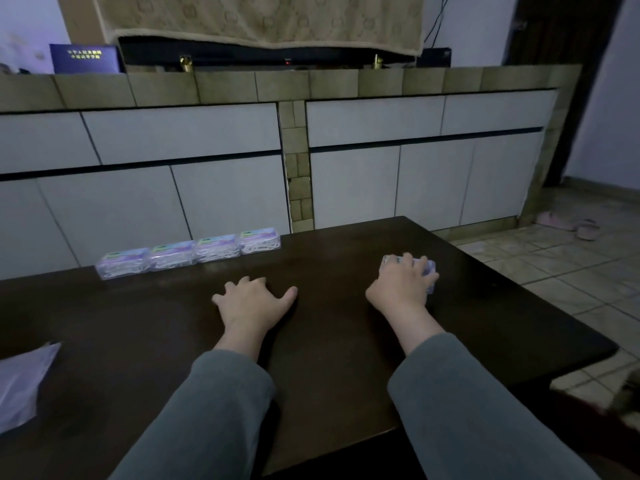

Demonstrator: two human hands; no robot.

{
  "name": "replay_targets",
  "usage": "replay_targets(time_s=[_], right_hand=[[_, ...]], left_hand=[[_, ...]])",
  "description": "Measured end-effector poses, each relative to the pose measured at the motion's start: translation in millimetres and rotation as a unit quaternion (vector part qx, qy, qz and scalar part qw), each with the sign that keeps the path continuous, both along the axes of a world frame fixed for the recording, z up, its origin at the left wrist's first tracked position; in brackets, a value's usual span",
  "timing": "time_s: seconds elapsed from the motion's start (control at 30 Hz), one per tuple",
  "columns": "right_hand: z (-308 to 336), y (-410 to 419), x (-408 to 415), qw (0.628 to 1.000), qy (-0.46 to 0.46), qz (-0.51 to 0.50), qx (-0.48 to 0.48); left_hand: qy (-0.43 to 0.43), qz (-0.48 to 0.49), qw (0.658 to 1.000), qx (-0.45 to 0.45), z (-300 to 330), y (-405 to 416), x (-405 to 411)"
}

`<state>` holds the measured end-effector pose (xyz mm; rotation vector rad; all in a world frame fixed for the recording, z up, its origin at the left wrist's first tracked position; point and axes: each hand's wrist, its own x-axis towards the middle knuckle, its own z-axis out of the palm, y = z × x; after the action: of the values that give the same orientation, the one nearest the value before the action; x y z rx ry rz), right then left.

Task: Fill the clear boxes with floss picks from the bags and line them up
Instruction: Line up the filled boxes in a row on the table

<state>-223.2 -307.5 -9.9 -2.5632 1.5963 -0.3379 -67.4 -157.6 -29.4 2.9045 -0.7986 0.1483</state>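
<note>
Mostly hidden, a clear box (427,271) sits under the gripping right hand (401,285), center-right; left hand (254,299) lies spread flat on the table (329,341), four filled boxes (188,252) lined up upper left.

Both forearms, in grey sleeves, reach forward, the left hand (254,299) lying palm down with fingers spread and relaxed, while the right hand (401,285) lies further forward, fingers curled over what seems a small clear box (428,270).

Both arms wear long grey-green sleeves (194,420) — soft, loosely creased fabric — ending at the wrists, hands bare.
</note>
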Motion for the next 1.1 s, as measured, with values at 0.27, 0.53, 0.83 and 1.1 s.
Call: replay_targets(time_s=[0.27, 0.53, 0.83, 1.1], right_hand=[[-7.5, 4.9, 26.4, 0.994, 0.051, 0.086, -0.054], [-7.5, 6.1, 78.3, 0.982, 0.031, 0.182, -0.037], [-10.2, -6.8, 139.4, 0.973, -0.003, 0.226, -0.046], [-13.9, -22.8, 182.1, 0.972, -0.005, 0.217, -0.089]], left_hand=[[0.071, 0.0, 0.998, -0.002, 0.5, 0.7, 0.0], [0.111, 0.008, 0.994, 0.01, -0.2, 1.1, -0.3], [0.128, 0.005, 0.991, 0.034, -1.6, -2.9, 4.1], [0.131, 0.0, 0.991, 0.038, -4.7, -5.6, 7.1]])
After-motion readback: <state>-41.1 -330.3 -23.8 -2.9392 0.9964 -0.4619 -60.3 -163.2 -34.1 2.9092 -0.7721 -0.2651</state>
